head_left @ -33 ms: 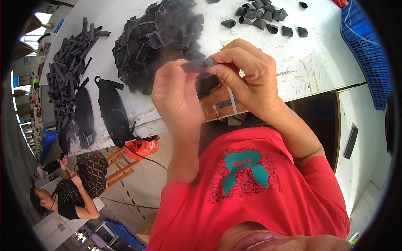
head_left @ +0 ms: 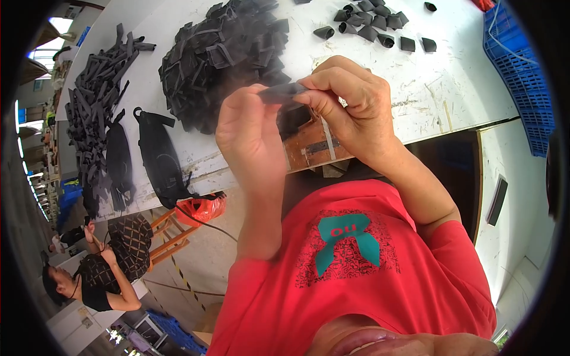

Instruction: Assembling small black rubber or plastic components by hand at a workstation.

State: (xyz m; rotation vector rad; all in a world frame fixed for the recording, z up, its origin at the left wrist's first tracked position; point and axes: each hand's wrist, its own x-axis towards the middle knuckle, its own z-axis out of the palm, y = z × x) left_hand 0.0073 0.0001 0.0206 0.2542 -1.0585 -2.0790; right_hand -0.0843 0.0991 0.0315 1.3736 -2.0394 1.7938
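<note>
Between the fingertips of both my hands, just above the table, is a small dark grey fabric piece (head_left: 281,92). My left hand (head_left: 248,127) pinches its left end. The right end sits between the thumb and bent fingers of my right hand (head_left: 354,107). Behind my hands rises a large heap of black fabric pieces (head_left: 221,59). Farther back to the right, several short black fabric tubes (head_left: 380,24) lie loosely grouped, some showing their hollow ends. My fingers cover parts of the held piece, and its exact shape is blurred.
A long pile of narrow black strips (head_left: 98,98) lies at the table's left, near a slim black pouch (head_left: 159,155) with a strap. At right stands a blue plastic crate (head_left: 522,77). Beyond the left edge are a red plastic bag (head_left: 205,212) and a seated person (head_left: 127,252).
</note>
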